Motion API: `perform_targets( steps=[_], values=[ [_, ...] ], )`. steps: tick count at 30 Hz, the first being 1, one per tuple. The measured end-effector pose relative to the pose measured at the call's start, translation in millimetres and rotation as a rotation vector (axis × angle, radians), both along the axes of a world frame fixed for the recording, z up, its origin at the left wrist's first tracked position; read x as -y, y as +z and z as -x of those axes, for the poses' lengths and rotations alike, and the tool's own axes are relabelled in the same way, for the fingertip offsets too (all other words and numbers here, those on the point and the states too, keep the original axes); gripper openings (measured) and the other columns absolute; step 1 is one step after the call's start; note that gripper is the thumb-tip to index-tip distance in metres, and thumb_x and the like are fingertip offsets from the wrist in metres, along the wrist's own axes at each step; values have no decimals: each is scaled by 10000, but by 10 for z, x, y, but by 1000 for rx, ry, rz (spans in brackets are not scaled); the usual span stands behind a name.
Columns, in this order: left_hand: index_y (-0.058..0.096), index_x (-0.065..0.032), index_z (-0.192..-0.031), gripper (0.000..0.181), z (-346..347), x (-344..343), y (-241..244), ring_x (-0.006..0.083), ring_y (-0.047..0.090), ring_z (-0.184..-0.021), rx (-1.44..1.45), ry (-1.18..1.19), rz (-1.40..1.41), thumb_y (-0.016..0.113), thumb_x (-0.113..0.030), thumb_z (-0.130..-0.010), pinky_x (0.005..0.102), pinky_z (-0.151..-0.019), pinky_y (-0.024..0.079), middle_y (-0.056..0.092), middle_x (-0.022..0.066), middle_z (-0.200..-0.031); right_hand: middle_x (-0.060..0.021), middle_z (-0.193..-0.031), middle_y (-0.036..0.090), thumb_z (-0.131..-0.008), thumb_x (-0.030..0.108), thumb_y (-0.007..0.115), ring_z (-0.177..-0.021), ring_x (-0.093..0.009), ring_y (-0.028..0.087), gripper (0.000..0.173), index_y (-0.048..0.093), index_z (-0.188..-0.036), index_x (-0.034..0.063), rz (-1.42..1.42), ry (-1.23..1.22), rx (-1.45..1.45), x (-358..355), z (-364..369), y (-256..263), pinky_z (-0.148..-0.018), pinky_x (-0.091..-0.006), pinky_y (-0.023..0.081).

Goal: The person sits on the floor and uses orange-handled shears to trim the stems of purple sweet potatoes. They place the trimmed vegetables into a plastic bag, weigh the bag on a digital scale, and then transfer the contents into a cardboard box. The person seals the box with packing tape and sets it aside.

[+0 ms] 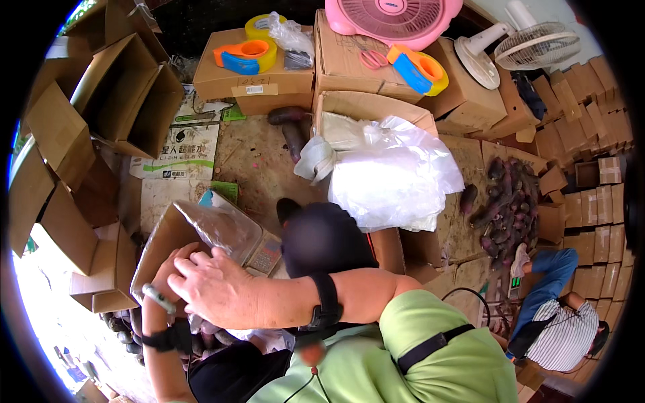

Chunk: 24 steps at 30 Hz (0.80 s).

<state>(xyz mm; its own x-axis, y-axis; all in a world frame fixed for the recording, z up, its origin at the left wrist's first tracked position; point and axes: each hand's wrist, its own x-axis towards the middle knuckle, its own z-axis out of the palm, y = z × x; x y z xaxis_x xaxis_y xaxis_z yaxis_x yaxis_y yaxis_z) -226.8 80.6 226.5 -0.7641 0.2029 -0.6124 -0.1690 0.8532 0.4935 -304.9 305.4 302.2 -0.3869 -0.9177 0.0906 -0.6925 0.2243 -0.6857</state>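
Note:
My right hand (216, 287) crosses over my left hand (176, 264) at an open cardboard carton (160, 247). The right fingers are spread and bent; its palm is hidden. My left hand, with a bracelet (159, 298) at its wrist, is partly covered by the right, so its grip does not show. Clear plastic film (216, 226) lines the carton's far side. Beside it is a device with a keypad (265, 256), partly hidden by my right arm. Dark purple, long root vegetables or tubers (211, 337) lie below my hands.
A carton draped with plastic bags (393, 176) stands right of centre. Tape dispensers (247, 56), scissors (373, 56) and a pink fan (393, 17) rest on boxes behind. More tubers (509, 201) lie at right, near a seated person (559, 327). Empty cartons (126, 95) crowd the left.

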Motion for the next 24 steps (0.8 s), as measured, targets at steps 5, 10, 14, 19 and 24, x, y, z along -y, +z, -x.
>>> perform_targets(
  steps=[5, 10, 14, 19, 24],
  values=[
    [575, 7, -1150, 425, -466, -572, 630, 357, 553, -1069, -289, 578, -101, 654, -104, -748, 398, -923, 435, 590, 178, -1122, -80, -945, 638, -800, 237, 676, -877, -257, 618, 303, 605, -1029, 52, 353, -35, 38, -509, 305, 222, -762, -384, 461],
    [545, 0, -1236, 438, -1289, -810, 592, 324, 525, -1138, -617, 663, 181, 571, -24, -799, 381, -984, 391, 544, 170, -1234, -54, -956, 668, -903, 153, 620, -816, -117, 621, 201, 633, -1056, 23, 230, -348, 541, -1285, 874, -123, -752, -257, 500],
    [564, 9, -1212, 396, -1549, -1046, 409, 337, 485, -1180, -744, 782, 251, 564, -65, -823, 412, -1034, 348, 531, 180, -1241, -30, -918, 653, -937, 192, 546, -811, -112, 602, 254, 607, -1137, 46, -234, -343, 881, -1856, 990, -1345, -736, -262, 498],
    [552, -53, -1262, 448, -1482, -1233, 295, 383, 377, -1283, -763, 661, 502, 586, -103, -818, 485, -1081, 266, 475, 152, -1348, -231, -1069, 637, -856, 312, 555, -1000, -384, 603, 368, 669, -1033, 10, -918, -242, 318, -2424, 501, -3059, -876, -416, 481],
    [533, -65, -1289, 486, -1471, -1342, 204, 399, 325, -1328, -696, 678, 523, 616, -111, -812, 501, -1100, 236, 445, 150, -1386, -234, -1183, 585, -884, 312, 515, -1115, -357, 556, 397, 626, -1115, 8, -969, -462, 442, -2688, 311, -3210, -949, -395, 435]
  ],
)
